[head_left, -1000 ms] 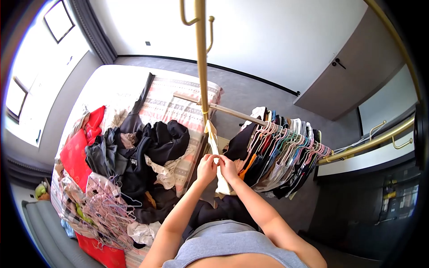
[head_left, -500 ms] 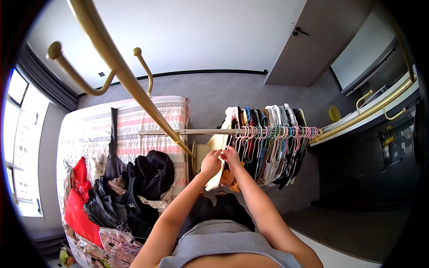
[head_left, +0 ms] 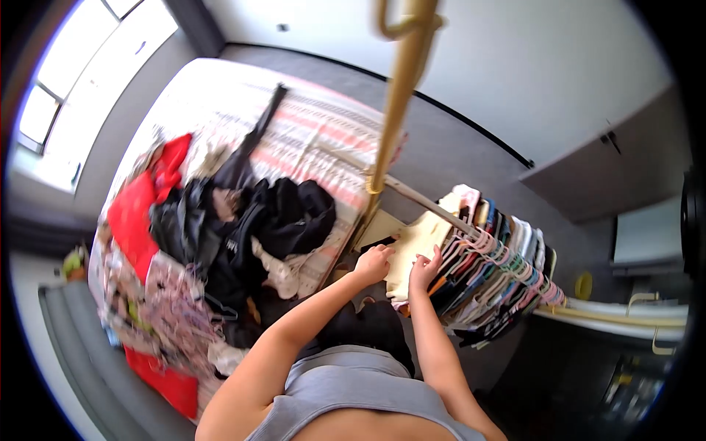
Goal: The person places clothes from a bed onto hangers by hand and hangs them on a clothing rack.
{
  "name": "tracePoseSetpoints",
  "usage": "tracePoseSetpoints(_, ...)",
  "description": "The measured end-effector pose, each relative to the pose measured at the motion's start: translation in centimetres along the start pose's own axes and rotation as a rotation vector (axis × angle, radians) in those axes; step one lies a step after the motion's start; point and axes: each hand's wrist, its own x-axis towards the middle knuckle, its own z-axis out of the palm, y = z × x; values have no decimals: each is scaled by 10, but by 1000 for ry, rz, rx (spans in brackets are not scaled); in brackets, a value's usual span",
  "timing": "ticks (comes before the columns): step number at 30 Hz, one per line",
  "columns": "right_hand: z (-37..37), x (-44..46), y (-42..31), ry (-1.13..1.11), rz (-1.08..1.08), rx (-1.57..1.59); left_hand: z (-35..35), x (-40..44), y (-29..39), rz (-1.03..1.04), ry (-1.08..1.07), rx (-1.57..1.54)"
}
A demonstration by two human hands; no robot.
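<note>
Beside the bed [head_left: 327, 110], the left hand [head_left: 373, 263] apparently pinches a cream garment [head_left: 418, 241], the right hand [head_left: 423, 272] spread; straightening seems the step, next calling for even tension

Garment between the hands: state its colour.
The garment is pale cream-yellow, best seen in the head view.

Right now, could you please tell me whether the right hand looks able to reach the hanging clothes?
Probably yes: the right hand looks close beside the hanging clothes, and I see nothing blocking the way; the cream garment is mostly to its left.
</note>
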Motion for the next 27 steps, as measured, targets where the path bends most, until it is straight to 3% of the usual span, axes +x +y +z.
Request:
tracePoseSetpoints(4, 27, -34, 4, -370, 83, 105, -5, -60, -24, -192, 201, -65)
tracePoseSetpoints(11, 82, -119, -9, -973, 199, -4, -1, -206, -80, -584, 584, -118)
tracePoseSetpoints(16, 110, -200, -34, -1335, 168, -160, -9, -318, -109, -837, 857, -171)
tracePoseSetpoints(22, 141, -292, -35, -1517, 235, -274, 11, -437, -168, -1237, 1044, -387)
tracePoseSetpoints(24, 149, -323, -34, -1538, 251, -314, 21, -466, -198, -1402, 1096, -194)
tracePoseSetpoints(27, 151, -362, -27, -1557, 294, -357, 21, -497, -237, -1649, 1011, -443)
